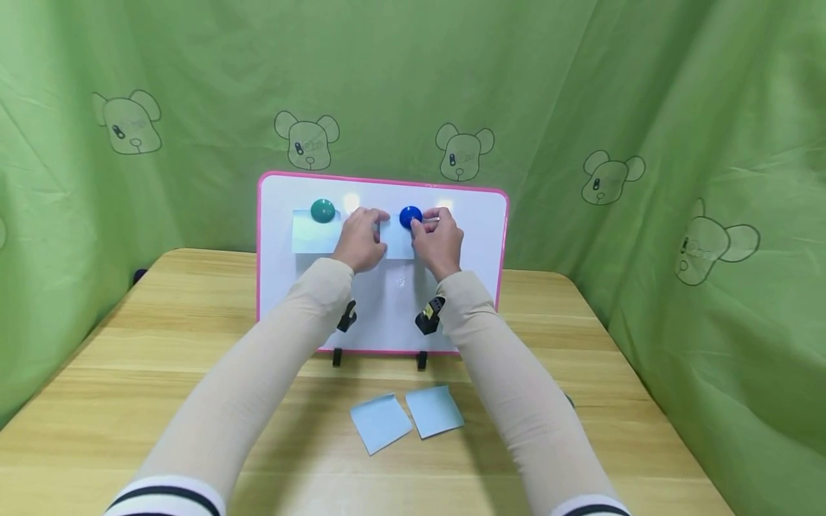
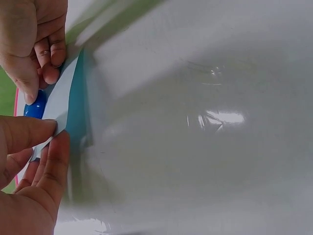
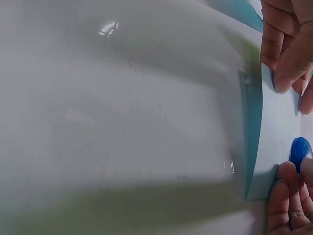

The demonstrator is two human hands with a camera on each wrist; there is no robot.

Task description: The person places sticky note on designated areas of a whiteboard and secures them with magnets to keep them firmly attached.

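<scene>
Green cloth [image 1: 387, 64] hangs in folds behind and beside a pale wooden table [image 1: 161, 344] with a streaky grain. Upright on the table stands a whiteboard [image 1: 387, 308], glossy and round-cornered, with a pink frame [image 1: 361, 177]; glare spots and shadows mark its face.

Between the hands, on the upper part of the board, is a pale blue note [image 1: 396, 242], plain and squarish, its lower edge standing a little off the surface in the wrist views. The left hand [image 1: 363, 240] pinches its left edge between thumb and fingers. The right hand [image 1: 441, 240] grips a blue magnet [image 1: 410, 216], a shiny round dome, at the note's upper part, with fingertips also touching the paper; whether the magnet presses on the board yet I cannot tell.

Counted up: two notes on the board, the handled one and a left-hand note [image 1: 312, 235] under a green magnet [image 1: 323, 211]; two loose notes [image 1: 381, 423] side by side on the table; two magnets plainly seen; one whiteboard on two black feet [image 1: 337, 357]; and five clearly outlined cartoon mouse heads [image 1: 310, 145] on the cloth
</scene>
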